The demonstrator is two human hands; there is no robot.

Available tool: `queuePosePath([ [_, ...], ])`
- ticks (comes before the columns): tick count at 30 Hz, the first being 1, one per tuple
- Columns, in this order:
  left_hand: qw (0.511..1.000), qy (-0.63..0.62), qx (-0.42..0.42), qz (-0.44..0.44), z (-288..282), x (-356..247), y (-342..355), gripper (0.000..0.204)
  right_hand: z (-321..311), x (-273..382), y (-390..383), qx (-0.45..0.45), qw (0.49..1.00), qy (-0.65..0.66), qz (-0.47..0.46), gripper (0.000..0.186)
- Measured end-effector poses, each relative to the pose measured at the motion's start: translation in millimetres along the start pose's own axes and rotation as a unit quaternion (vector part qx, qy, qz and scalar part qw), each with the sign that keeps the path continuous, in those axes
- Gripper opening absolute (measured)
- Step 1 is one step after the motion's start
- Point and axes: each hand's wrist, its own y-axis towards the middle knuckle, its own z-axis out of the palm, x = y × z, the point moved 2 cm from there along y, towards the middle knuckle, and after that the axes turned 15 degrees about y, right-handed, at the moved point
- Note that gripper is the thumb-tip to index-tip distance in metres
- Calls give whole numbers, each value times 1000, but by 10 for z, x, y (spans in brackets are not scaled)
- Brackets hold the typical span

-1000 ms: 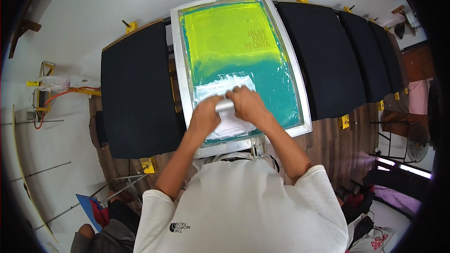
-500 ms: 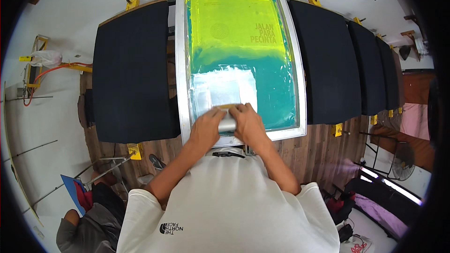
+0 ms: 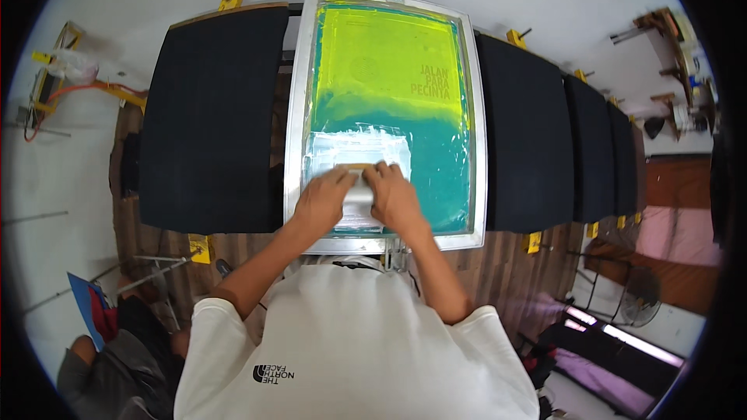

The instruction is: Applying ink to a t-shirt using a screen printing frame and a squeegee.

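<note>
Both my hands grip a squeegee (image 3: 358, 201) with a pale, motion-blurred body and a tan top edge. My left hand (image 3: 320, 198) is closed on its left side and my right hand (image 3: 394, 196) on its right, fingers curled over the top. The squeegee rests on the near part of a printing screen in a silver metal frame (image 3: 480, 140). White ink (image 3: 398, 152) lies around and beyond it, with streaks on the near side. The mesh is teal (image 3: 440, 179) there and yellow-green (image 3: 381, 39) at the far end, where faint lettering shows.
Black padded boards stand left (image 3: 214, 124) and right (image 3: 525, 132) of the screen, with more farther right. Yellow clamps (image 3: 200, 249) stick out at their ends. At lower left another person (image 3: 117, 365) sits by a metal rack. A fan (image 3: 641, 299) stands at right.
My hands and the squeegee have moved slightly away from me over the screen, leaving white streaks on the near side. The whole view has shifted a little.
</note>
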Motion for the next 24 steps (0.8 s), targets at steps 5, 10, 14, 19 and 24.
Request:
queuePosePath([
  [5, 1000, -14, 0, 15, 100, -348, -718, 50, 259, 143, -745, 19, 999, 48, 5, 55],
  [10, 992, -71, 104, -17, -178, -258, -329, 44, 57, 104, -457, 95, 994, 44, 27, 48],
  [14, 998, -49, -34, -20, -106, -25, 149, 42, -125, 42, 13, 24, 1000, 9, -8, 48],
  [19, 1000, 14, -25, 5, 183, -121, -222, 49, 107, -12, -262, -17, 999, 0, -37, 58],
  [24, 998, -23, 57, 21, -22, -283, -555, 47, 132, 207, -669, 73, 995, 46, 42, 52],
])
